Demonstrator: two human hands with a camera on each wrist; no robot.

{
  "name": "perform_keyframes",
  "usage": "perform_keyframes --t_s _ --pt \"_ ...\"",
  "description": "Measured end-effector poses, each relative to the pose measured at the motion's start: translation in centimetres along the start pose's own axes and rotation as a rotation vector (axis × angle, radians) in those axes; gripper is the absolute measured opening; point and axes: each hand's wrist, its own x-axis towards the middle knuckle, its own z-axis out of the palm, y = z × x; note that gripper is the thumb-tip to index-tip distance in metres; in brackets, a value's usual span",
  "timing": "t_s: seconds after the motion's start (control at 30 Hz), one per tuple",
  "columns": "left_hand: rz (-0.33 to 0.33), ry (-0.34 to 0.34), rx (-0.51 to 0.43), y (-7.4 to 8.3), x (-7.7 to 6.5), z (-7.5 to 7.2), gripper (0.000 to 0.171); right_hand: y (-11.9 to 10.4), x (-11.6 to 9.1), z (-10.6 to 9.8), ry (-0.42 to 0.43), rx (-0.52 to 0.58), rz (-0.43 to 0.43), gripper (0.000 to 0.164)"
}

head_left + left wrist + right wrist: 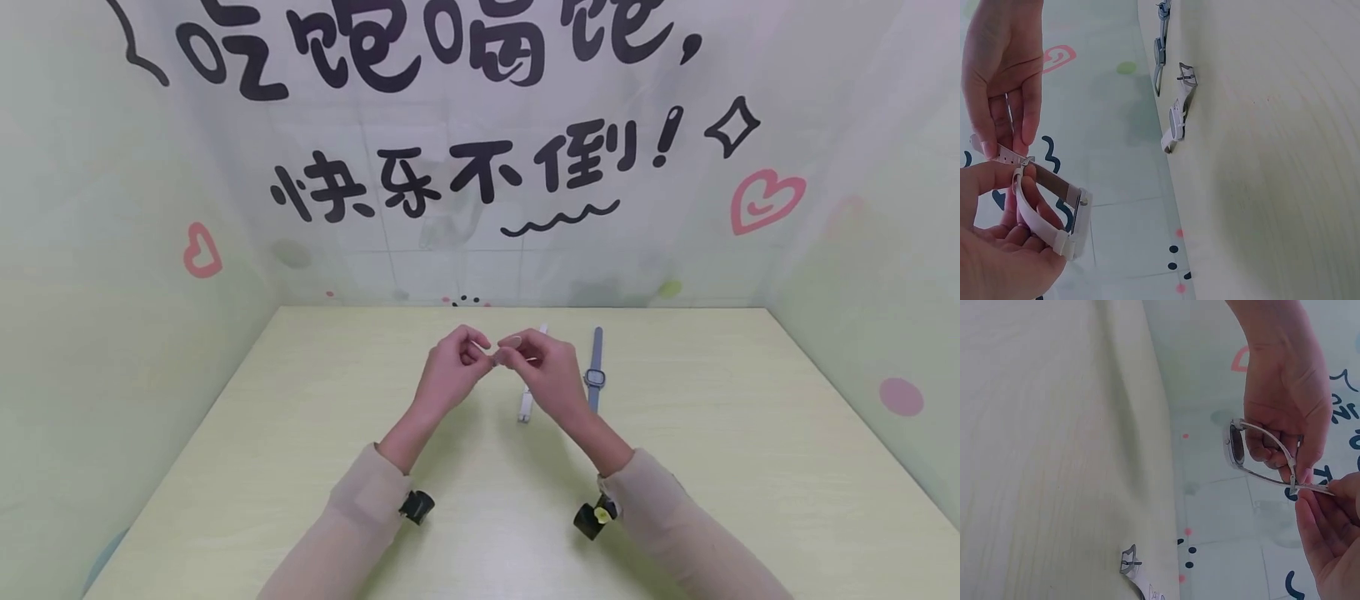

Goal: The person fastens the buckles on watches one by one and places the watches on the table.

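A pale-strapped wristwatch point(1040, 224) is held above the table, its strap looped with the end through the buckle point(1293, 481). My left hand point(447, 368) pinches the strap at the buckle. The strap's free end point(1317, 487) is between the thumb and fingers of my right hand point(552, 373). From the head, the hands hide nearly all of this watch; both wrist views show its case point(1234, 445) hanging on the loop. Below my right hand, a white-strapped watch point(525, 407) lies on the table, partly covered. Beside it lies a blue-grey watch point(595, 378).
The pale wooden table point(300, 467) ends at a printed backdrop point(450, 267) at the back, with similar panels left and right. A black camera point(417, 506) is strapped at the left wrist, another point(591, 518) at the right.
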Motion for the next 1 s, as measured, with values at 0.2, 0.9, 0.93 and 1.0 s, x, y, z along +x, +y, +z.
perform_keyframes --t_s 0.2,0.9,0.93,1.0 --pt "-0.02 -0.028 -0.036 0.1 -0.1 0.1 0.018 0.1 -0.1 -0.1 -0.006 0.074 0.041 0.014" --pt "0.001 -0.095 -0.09 -0.1 0.0 -0.1 0.024 0.9 0.2 -1.3 0.023 0.255 0.092 0.022" --pt "0.004 -0.101 -0.099 -0.1 0.0 -0.1 0.024 0.9 0.2 -1.3 0.029 0.262 0.082 0.024" --pt "0.004 -0.123 -0.133 -0.3 0.1 -0.2 0.025 0.9 0.2 -1.3 0.038 0.277 0.064 0.028"
